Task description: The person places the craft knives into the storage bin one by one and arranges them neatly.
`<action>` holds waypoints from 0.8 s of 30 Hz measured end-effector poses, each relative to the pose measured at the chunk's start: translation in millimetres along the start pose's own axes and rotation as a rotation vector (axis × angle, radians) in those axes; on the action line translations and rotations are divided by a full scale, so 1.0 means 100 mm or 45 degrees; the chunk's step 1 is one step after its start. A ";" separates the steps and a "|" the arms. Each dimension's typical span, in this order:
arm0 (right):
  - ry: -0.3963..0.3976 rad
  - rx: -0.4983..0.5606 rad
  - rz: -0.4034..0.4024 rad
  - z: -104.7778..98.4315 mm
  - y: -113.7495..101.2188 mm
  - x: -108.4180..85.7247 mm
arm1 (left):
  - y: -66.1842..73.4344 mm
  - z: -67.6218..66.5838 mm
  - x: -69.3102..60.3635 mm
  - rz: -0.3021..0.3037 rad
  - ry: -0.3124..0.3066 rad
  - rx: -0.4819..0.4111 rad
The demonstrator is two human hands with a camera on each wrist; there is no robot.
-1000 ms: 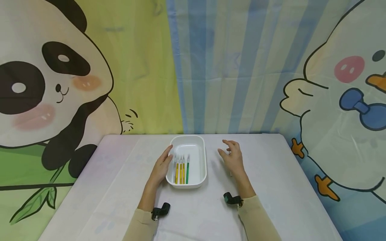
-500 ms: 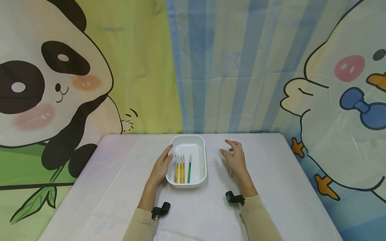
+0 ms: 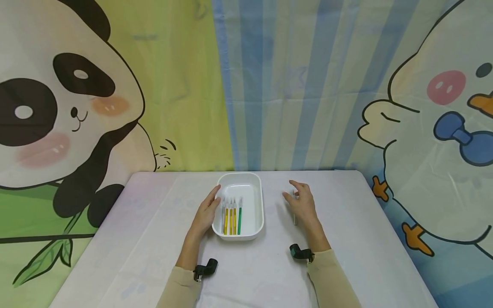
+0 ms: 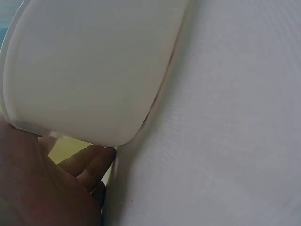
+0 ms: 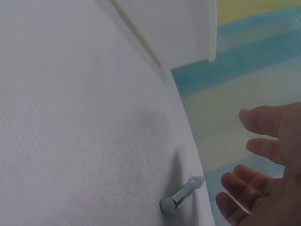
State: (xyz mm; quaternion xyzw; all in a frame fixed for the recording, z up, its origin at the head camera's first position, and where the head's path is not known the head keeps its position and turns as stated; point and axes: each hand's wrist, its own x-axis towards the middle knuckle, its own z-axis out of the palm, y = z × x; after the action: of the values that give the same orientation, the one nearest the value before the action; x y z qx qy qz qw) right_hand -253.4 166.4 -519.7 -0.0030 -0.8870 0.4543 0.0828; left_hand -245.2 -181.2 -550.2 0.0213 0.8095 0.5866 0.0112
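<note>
A white tray (image 3: 246, 236) stands on the table, and my left hand (image 3: 204, 216) holds its left edge, thumb at the rim and fingers outside. In the left wrist view the tray wall (image 4: 89, 70) hides part of that thumb. Inside lie slim capped craft knives: a silver one at the left, several yellow ones (image 3: 230, 222) and a green one (image 3: 239, 221) apart to the right. My right hand (image 3: 304, 205), fingers parted and loosely bent, hovers beside a silver rod-like craft knife (image 5: 181, 195) lying on the table. It holds nothing. In the head view this hand partly covers the silver knife.
A white cloth covers the table (image 3: 154, 239). Behind it hangs a printed curtain (image 3: 277, 85) with a panda, stripes and a bird, meeting the table's back edge. Each wrist carries a small black camera (image 3: 300, 252).
My right hand has shifted slightly to the right, away from the tray. The green craft knife has rolled a little right and back again. My left hand and the tray stay put.
</note>
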 end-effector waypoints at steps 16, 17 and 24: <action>-0.064 -0.132 0.046 -0.02 0.14 0.00 | -0.01 0.01 0.00 0.010 -0.005 -0.017; -0.062 -0.137 0.048 -0.02 0.14 0.00 | -0.01 0.01 0.00 0.005 -0.005 -0.017; -0.080 -0.186 0.055 -0.02 0.16 0.00 | 0.00 0.00 -0.01 0.008 -0.003 -0.016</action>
State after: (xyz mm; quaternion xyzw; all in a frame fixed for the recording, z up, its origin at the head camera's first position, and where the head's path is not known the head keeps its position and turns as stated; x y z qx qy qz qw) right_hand -253.6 177.5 -531.0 -0.0140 -0.9197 0.3899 0.0447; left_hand -244.3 -181.2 -549.8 0.0244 0.8058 0.5916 0.0104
